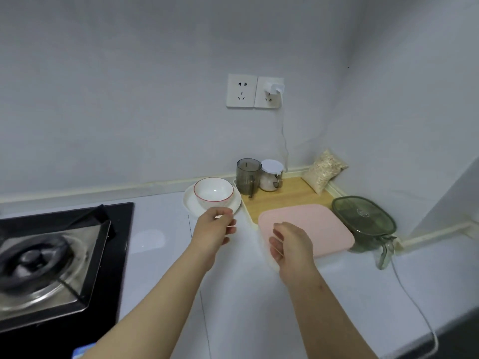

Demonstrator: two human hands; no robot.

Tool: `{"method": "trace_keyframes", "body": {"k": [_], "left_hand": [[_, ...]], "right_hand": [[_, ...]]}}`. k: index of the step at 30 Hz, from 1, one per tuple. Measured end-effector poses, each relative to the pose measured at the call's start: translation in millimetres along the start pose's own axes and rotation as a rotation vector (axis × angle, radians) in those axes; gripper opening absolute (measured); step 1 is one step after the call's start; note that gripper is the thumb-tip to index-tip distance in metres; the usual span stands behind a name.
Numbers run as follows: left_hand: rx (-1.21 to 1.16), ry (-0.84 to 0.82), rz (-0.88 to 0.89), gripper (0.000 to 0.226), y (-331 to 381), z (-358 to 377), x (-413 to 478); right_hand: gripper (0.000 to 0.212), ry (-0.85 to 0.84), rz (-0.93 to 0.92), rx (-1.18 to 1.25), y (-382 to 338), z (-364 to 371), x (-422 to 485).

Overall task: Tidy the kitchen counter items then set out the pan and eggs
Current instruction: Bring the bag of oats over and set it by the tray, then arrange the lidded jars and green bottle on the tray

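Note:
A white bowl with a red rim (213,190) sits on a white plate (190,203) at the back of the white counter (160,234). My left hand (215,229) hovers at the plate's front rim with its fingers loosely curled; whether it touches the rim is unclear. My right hand (287,244) hangs over the left edge of a pink-lidded box (318,224), fingers loosely curled and holding nothing. The box lies partly on a wooden board (282,198).
A gas hob (46,257) fills the left. On the board stand a grey cup (247,174) and a white-lidded jar (270,174); a bag of oats (324,169) leans in the corner. A green-lidded container (363,216) sits right, and a white cable (414,299) trails across the counter.

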State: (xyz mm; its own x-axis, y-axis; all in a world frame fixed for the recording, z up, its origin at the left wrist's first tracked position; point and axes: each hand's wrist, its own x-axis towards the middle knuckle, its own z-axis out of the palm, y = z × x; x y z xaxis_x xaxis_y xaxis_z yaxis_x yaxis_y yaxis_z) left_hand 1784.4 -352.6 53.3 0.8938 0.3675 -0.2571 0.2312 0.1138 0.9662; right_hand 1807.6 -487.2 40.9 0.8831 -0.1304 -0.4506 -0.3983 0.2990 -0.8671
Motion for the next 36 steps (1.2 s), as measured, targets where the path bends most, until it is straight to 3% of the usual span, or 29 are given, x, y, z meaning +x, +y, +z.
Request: {"method": "trace_keyframes", "body": {"k": [2, 20, 28, 36], "left_hand": [[0.014, 0.000, -0.017, 0.010, -7, -10, -16], [-0.118, 0.367, -0.168, 0.012, -106, -87, -206], [-0.169, 0.599, -0.148, 0.012, -116, -144, -270], [-0.263, 0.817, -0.103, 0.011, -118, -246, -340]], "right_hand": [[0.006, -0.015, 0.024, -0.014, 13, -3, -15], [0.004, -0.375, 0.286, -0.264, 135, -54, -153], [0.007, -0.535, 0.329, -0.381, 162, -28, -215], [0.007, -0.769, 0.336, -0.504, 207, 42, -298]]}}
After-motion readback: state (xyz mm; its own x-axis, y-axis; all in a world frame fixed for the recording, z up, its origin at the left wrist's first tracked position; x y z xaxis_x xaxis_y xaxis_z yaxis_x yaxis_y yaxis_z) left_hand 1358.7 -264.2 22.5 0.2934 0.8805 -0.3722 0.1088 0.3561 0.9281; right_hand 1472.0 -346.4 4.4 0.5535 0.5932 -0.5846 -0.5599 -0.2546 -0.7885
